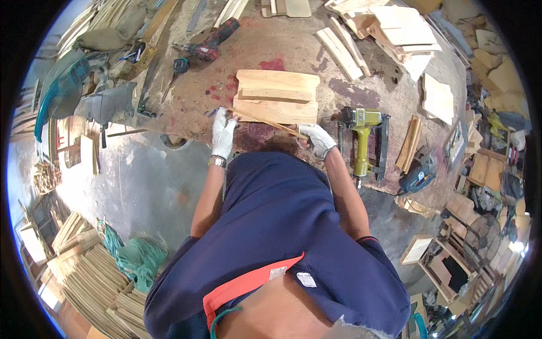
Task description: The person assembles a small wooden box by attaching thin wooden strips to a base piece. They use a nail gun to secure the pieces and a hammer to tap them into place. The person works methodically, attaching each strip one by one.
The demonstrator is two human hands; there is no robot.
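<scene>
A thin wooden strip (271, 122) slants between my two gloved hands over the near edge of the workbench. My left hand (224, 134), with a watch at its wrist, pinches the strip's left end. The right end is in my right hand (317, 140), fingers curled round it. Just beyond the strip lies a pale wooden piece (276, 79) with shaped ends, and a similar part (271, 109) sits on its near side. A narrow curved wooden bar (275, 95) runs between them. To the right of my right hand rests a yellow-green nail gun (362, 141).
A red and black cordless drill (213, 46) lies at the back left, near a miter saw (107, 104). Board offcuts (403, 31) are piled at the back right. A dark power tool (419, 174) and short wood strips (409, 144) lie right of the nail gun.
</scene>
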